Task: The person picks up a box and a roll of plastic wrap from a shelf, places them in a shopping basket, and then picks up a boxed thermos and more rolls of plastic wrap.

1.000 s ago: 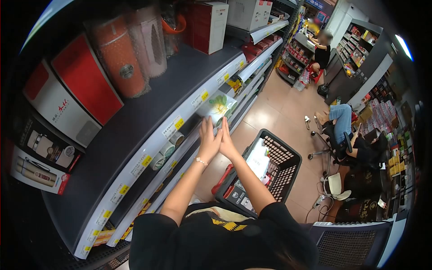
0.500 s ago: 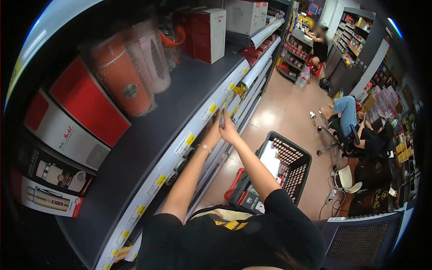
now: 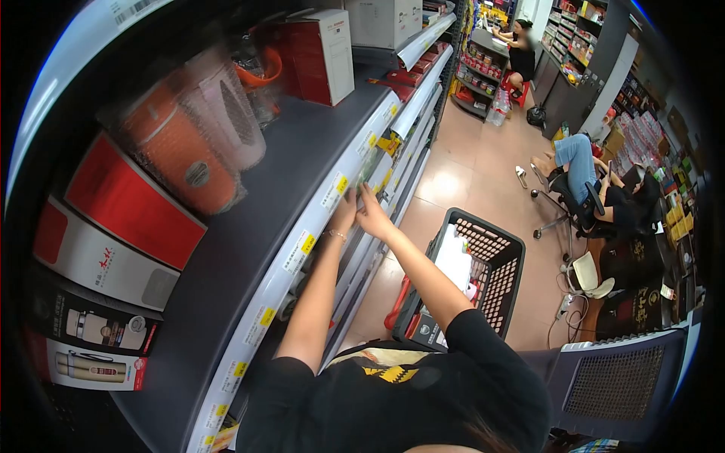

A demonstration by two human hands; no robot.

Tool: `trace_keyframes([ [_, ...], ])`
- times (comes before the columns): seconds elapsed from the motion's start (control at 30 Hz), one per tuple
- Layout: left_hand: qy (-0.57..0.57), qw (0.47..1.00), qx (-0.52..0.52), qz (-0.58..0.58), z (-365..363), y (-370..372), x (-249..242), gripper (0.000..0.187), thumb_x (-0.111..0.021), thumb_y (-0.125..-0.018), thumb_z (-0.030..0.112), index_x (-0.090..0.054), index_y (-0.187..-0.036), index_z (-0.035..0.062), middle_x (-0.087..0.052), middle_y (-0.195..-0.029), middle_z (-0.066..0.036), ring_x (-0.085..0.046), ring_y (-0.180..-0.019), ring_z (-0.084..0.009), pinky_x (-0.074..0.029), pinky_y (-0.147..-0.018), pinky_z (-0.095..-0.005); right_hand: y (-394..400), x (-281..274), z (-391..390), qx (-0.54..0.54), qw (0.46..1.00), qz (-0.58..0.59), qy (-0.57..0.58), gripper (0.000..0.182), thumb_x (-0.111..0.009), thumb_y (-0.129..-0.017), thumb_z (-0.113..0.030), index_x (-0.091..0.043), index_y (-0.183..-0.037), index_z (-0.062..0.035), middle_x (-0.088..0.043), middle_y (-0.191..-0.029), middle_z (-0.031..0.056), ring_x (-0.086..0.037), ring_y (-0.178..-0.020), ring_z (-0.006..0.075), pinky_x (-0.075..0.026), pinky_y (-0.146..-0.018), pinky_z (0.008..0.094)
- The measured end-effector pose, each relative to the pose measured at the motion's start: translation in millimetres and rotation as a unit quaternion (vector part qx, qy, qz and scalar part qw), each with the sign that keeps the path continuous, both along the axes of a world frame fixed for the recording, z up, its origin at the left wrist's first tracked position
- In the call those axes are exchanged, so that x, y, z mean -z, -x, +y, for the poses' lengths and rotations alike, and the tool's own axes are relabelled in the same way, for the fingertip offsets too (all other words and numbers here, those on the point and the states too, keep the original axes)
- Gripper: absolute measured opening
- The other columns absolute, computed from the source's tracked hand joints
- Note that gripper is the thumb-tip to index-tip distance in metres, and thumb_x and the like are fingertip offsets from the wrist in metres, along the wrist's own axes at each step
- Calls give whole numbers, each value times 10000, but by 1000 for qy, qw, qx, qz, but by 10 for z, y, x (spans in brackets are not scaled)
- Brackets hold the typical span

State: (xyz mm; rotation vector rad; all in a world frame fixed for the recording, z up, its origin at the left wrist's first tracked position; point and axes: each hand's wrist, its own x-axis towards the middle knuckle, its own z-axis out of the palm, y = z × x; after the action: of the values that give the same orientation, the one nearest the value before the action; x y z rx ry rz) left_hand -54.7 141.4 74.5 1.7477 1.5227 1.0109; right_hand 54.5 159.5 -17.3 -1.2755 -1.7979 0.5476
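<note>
Green-and-white packaged goods [image 3: 368, 172], only a sliver of which is seen, are tucked under the edge of the dark grey shelf [image 3: 249, 204] just above the middle of the frame, where both hands meet. The left hand [image 3: 345, 211] is pressed against the white price rail with yellow tags [image 3: 317, 223], its fingers extended upward toward the package; whether they grip it cannot be told, since the rail hides the contact. The right hand [image 3: 372, 215] lies just beside it, fingers stretched and touching the same spot, apparently steadying the item from the aisle side so it sits back on the lower shelf. A black plastic shopping basket [image 3: 483, 275] stands on the tiled floor right of the middle, near the right arm, presumably kept within reach. On the shelf top at upper left, bubble-wrapped orange canisters [image 3: 177, 151] and a red carton [image 3: 321, 57] are stored upright. Further off, at upper right, a person in a chair [image 3: 596, 200] is seated.
</note>
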Motion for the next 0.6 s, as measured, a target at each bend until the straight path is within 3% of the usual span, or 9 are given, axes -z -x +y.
trace_keyframes([
  [0.07,-29,999,0,-25,75,11,60,537,-539,-776,293,-402,-1158,-59,-426,-1179,-248,-389,-1110,-370,-299,-930,-392,19,-25,-45,-16,999,31,37,710,-499,-681,-10,-155,-1301,32,-89,-1359,251,-566,-796,216,-458,-711,266],
  [0.17,-134,990,-31,43,80,-23,84,447,-468,-809,364,-549,-986,-39,-574,-981,-194,-555,-882,-325,-420,-772,-359,10,-47,-63,-14,1000,13,18,715,-492,-676,-2,-152,-1305,21,-94,-1355,253,-558,-819,221,-459,-709,264],
  [0.23,-101,995,-16,10,13,-45,-57,429,-499,-793,365,-573,-946,-30,-595,-930,-178,-571,-837,-307,-431,-738,-347,1,16,-58,-13,1000,6,-7,715,-492,-678,-5,-151,-1307,14,-92,-1355,250,-550,-841,225,-457,-717,261],
  [0.43,53,995,48,-72,-102,-27,-395,639,-658,-668,334,-432,-1124,-51,-484,-1115,-235,-458,-1048,-333,-351,-879,-355,-7,-5,-114,-35,996,57,59,717,-498,-685,-16,-152,-1313,-6,-90,-1353,230,-521,-908,230,-448,-745,262],
  [0.6,41,999,13,-15,-6,-47,-244,617,-647,-680,301,-424,-1148,-32,-486,-1128,-207,-457,-1055,-320,-349,-885,-347,12,-20,-143,-30,997,63,35,721,-496,-685,-10,-153,-1320,-30,-116,-1344,212,-524,-884,207,-445,-739,256],
])
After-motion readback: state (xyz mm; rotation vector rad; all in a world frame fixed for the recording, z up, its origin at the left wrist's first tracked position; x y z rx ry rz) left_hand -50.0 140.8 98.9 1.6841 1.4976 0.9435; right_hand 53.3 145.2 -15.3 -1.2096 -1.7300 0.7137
